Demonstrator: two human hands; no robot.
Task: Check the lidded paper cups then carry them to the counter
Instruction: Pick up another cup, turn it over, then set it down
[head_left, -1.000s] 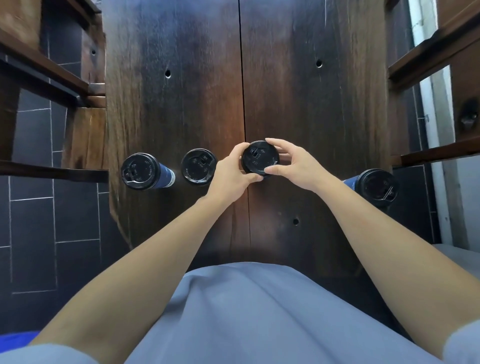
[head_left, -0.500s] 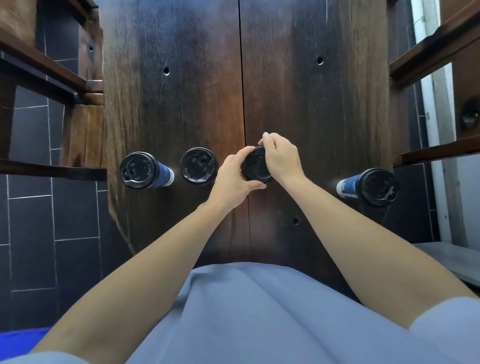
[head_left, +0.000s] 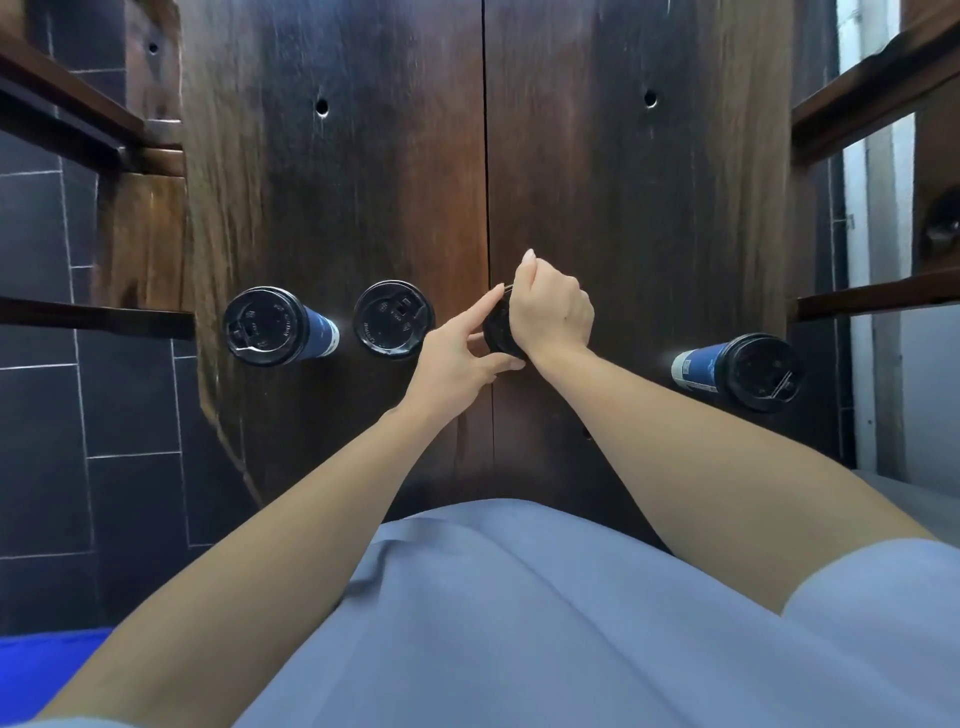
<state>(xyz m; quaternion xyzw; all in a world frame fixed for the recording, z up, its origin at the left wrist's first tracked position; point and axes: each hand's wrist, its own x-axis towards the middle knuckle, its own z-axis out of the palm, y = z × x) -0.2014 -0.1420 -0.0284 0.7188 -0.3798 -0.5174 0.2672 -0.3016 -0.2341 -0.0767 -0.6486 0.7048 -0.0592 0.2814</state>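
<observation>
Several blue paper cups with black lids stand in a row on a dark wooden table (head_left: 613, 197). One cup (head_left: 275, 327) is at the table's left edge, a second cup (head_left: 392, 319) stands beside it, and a third cup (head_left: 743, 371) is at the right edge. Between them is the middle cup (head_left: 500, 332), mostly hidden by my hands. My right hand (head_left: 553, 306) lies over its lid with fingers curled round the far rim. My left hand (head_left: 460, 353) pinches the lid's left rim, thumb near and index finger stretched along the edge.
Dark wooden bench rails (head_left: 88, 312) run along the left over a dark tiled floor (head_left: 47, 415). More wooden rails (head_left: 878, 299) and a white wall strip (head_left: 878, 208) are on the right. The far part of the tabletop has small holes.
My right hand has turned from pinching the lid's right side to covering the lid from above. My left hand has opened its index finger along the rim. The other cups have not moved.
</observation>
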